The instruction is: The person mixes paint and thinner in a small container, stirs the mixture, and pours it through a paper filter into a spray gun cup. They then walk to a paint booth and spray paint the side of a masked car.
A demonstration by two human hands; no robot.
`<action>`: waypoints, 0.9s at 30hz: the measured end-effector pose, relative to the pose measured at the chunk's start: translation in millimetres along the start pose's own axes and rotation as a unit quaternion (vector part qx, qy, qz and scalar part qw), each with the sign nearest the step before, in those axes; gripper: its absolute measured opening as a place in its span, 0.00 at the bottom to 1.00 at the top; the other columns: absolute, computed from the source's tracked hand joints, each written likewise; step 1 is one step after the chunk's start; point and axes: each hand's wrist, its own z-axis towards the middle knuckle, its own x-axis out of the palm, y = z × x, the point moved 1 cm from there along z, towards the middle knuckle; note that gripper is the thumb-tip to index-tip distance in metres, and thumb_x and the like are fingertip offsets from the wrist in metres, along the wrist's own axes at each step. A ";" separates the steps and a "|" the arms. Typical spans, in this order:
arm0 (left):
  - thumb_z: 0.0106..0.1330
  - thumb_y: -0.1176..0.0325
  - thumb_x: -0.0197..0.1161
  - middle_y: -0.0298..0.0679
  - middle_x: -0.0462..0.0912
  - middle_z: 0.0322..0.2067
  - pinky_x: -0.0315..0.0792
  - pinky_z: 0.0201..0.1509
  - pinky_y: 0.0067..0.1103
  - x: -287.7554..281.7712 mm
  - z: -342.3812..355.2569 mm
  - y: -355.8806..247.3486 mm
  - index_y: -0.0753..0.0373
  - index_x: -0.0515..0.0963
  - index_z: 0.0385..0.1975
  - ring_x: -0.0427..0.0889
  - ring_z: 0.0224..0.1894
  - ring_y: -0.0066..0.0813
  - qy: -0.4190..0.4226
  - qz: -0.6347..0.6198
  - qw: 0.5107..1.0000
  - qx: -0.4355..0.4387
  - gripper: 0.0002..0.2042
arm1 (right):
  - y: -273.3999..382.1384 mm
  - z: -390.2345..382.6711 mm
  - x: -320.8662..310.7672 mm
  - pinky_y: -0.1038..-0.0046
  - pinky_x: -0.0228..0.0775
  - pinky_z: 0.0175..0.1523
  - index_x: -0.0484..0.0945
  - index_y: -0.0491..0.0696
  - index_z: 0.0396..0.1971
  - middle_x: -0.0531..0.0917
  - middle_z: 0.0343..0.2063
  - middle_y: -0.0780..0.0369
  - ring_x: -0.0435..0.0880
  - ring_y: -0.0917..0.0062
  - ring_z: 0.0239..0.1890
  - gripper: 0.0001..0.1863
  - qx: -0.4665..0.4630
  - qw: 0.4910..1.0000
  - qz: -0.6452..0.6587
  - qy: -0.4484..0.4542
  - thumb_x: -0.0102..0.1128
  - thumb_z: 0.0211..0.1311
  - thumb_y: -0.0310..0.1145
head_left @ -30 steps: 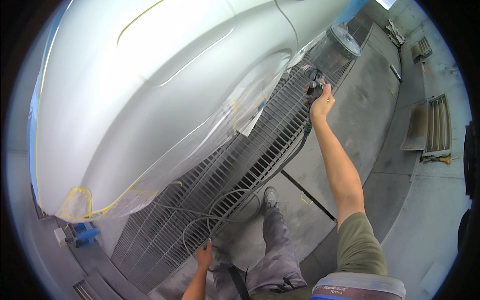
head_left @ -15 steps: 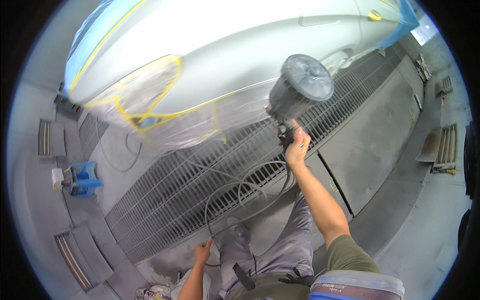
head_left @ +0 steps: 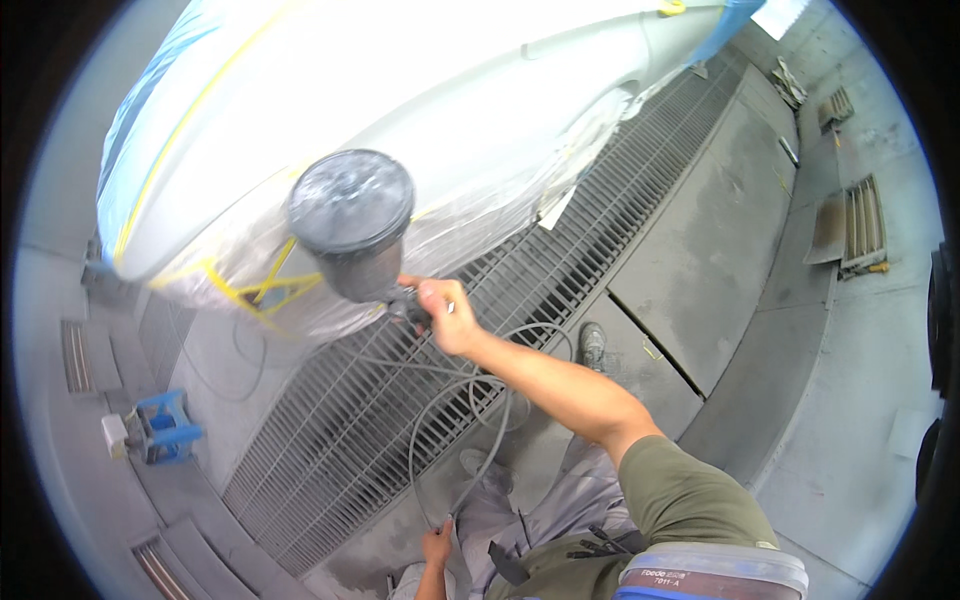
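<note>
My right hand [head_left: 447, 316] is wrapped round the handle of a spray gun [head_left: 352, 225] with a large dark cup and a smeared lid on top. The gun is beside the lower side of a pale car body [head_left: 400, 110], which is partly covered in clear film [head_left: 470, 228], yellow tape and blue sheeting. Low in the picture, my left hand [head_left: 437, 545] is closed on a grey air hose [head_left: 411, 455]. That hose lies in loose loops over the floor grate, and one stretch runs up toward the gun. The gun's nozzle and trigger are mostly hidden.
A long metal floor grate [head_left: 330, 440] runs diagonally under the car's edge. A blue stand [head_left: 170, 428] is at the left wall, near louvred vents. My shoe [head_left: 592, 346] rests on the grey floor panels to the right. Another vent [head_left: 862, 222] is on the right wall.
My right hand has swept the spray gun left along the car and slightly down. My left hand has shifted a little right and down, still on the hose. The view has turned too.
</note>
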 end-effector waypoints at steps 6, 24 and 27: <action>0.62 0.30 0.59 0.58 0.85 0.32 0.75 0.45 0.42 7.8 17.8 -142.8 0.69 0.85 0.32 0.84 0.41 0.58 0.090 0.064 0.991 0.070 0.37 | 86.2 29.8 -195.2 0.82 0.68 0.22 0.77 0.37 0.56 0.87 0.32 0.61 0.83 0.82 0.25 0.30 0.017 0.990 -0.025 -0.139 0.44 0.79 0.52; 0.65 0.33 0.58 0.63 0.83 0.33 0.73 0.44 0.45 76.0 -4.2 -481.3 0.72 0.83 0.32 0.83 0.41 0.63 0.079 0.095 0.977 0.174 0.36 | 273.3 142.1 -609.9 0.79 0.70 0.20 0.74 0.34 0.59 0.86 0.27 0.58 0.84 0.79 0.23 0.38 -0.035 0.932 -0.186 -0.308 0.38 0.78 0.58; 0.65 0.34 0.59 0.63 0.83 0.31 0.73 0.43 0.45 76.6 -4.1 -489.3 0.72 0.83 0.32 0.82 0.39 0.64 0.088 0.079 0.980 0.160 0.36 | 284.7 158.9 -629.2 0.79 0.70 0.20 0.77 0.38 0.59 0.86 0.26 0.60 0.83 0.80 0.23 0.36 -0.060 0.908 -0.223 -0.350 0.39 0.78 0.58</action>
